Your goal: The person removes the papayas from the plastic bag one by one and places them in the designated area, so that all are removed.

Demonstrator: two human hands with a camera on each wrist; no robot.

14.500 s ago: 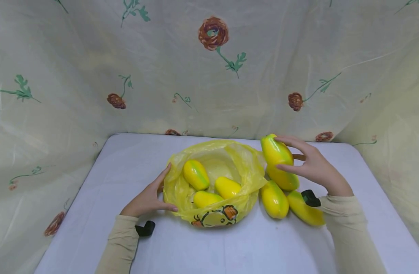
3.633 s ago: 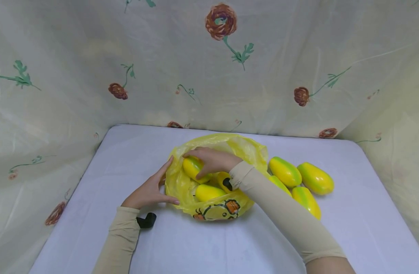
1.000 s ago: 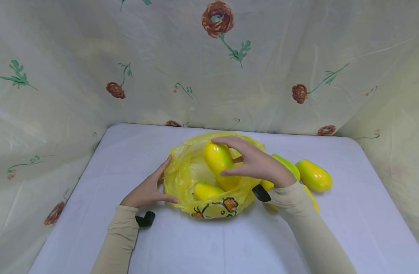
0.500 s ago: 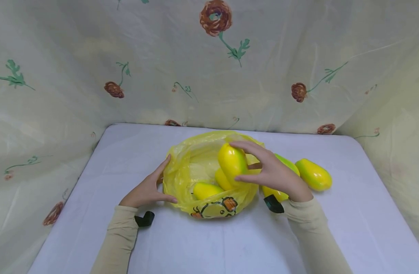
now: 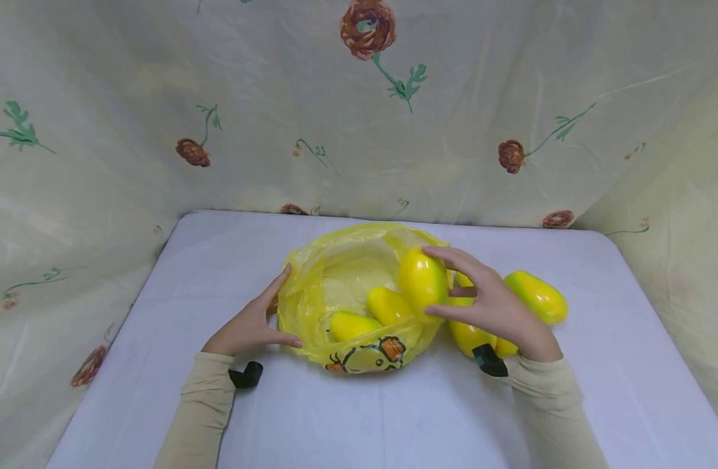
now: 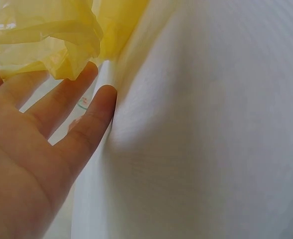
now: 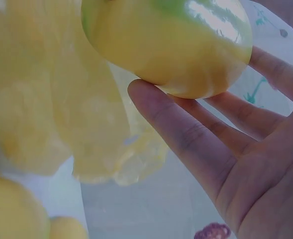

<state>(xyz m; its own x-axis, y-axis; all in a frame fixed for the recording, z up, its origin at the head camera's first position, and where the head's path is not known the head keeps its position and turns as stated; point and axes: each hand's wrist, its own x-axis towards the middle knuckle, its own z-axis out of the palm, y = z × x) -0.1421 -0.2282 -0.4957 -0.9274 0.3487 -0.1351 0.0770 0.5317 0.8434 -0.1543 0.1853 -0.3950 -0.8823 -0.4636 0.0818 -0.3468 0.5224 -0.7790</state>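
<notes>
Right hand [image 5: 495,301] moved rightward, gripping one fruit [image 5: 420,280]; left [image 5: 252,324] spread against bag [image 5: 300,307] holding two

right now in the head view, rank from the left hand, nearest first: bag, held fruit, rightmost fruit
1. bag, touching the left hand
2. held fruit, at the bag's right side
3. rightmost fruit, outside the bag

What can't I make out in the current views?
Head: parts of the mangoes on the table, hidden by the right hand and wrist camera.
Left wrist: parts of the yellow plastic bag and left hand, cut off by the frame edges.
Right wrist: upper part of the held mango, cut off by the top edge.
</notes>
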